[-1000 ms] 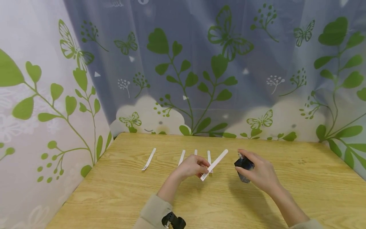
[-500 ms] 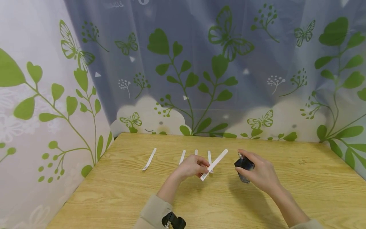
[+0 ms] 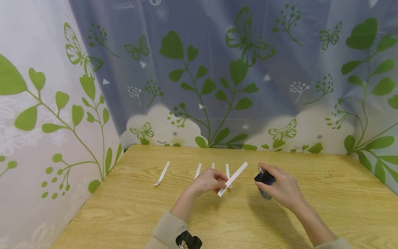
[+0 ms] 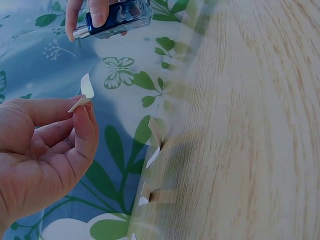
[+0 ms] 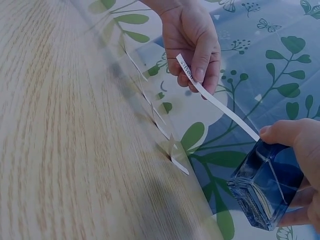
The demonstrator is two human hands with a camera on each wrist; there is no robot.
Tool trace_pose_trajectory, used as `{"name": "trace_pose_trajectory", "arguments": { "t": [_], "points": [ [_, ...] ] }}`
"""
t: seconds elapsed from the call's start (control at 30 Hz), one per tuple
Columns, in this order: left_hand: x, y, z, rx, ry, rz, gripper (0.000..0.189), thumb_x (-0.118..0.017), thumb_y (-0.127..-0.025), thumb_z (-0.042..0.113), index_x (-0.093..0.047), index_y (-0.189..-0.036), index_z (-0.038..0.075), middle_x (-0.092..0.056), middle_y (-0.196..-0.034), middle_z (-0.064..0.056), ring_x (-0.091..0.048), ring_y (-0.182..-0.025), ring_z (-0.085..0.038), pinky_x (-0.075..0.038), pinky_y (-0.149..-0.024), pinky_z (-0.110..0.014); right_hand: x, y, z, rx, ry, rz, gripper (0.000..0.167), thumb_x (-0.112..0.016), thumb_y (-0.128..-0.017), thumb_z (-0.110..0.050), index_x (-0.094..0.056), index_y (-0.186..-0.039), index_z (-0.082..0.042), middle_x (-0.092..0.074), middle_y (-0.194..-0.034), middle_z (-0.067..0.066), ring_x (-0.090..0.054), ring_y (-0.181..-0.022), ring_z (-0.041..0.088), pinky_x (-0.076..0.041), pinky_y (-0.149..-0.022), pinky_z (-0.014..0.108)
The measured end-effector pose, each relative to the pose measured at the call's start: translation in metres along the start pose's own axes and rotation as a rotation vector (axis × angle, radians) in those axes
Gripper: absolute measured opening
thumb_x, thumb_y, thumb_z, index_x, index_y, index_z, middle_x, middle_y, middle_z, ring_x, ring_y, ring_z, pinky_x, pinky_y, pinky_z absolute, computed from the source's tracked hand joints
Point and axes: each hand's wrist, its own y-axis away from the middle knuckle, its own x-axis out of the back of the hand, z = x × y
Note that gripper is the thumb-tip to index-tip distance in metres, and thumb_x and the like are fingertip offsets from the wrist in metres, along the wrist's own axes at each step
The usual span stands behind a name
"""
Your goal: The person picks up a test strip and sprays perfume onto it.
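Observation:
Between thumb and fingers my left hand [image 3: 207,181] pinches a white paper test strip [image 3: 238,173] near its lower end, which carries small dark lettering. The strip slants up to the right, above the wooden table. My right hand [image 3: 284,189] grips a dark blue glass perfume bottle [image 3: 264,178], with the forefinger on the silver sprayer at its top. Strip and bottle stand a short gap apart in the head view. In the right wrist view the bottle [image 5: 265,182] shows its thick clear base, and the strip's [image 5: 225,109] far end overlaps its edge.
Several more white strips lie in a row on the wooden table [image 3: 149,221], one apart at the left [image 3: 163,173], others partly behind my left hand. They look bent in the left wrist view. A curtain [image 3: 199,69] with green leaves and butterflies hangs behind the table.

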Motion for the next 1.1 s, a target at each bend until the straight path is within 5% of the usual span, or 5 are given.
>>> {"name": "trace_pose_trajectory", "arguments": {
  "t": [1.1],
  "points": [
    [0.0044, 0.0009, -0.0056, -0.019, 0.016, 0.013, 0.015, -0.064, -0.081, -0.005, -0.064, -0.096, -0.006, -0.057, -0.073, -0.005, -0.055, -0.058, -0.014, -0.053, -0.064, -0.042, 0.0046, -0.0002, 0.0018, -0.120, -0.039, -0.065, 0.057, -0.075, -0.078, -0.024, -0.053, -0.129, -0.010, -0.057, -0.121, 0.018, -0.059, -0.098, 0.036, -0.052, -0.059, 0.036]
  ]
}}
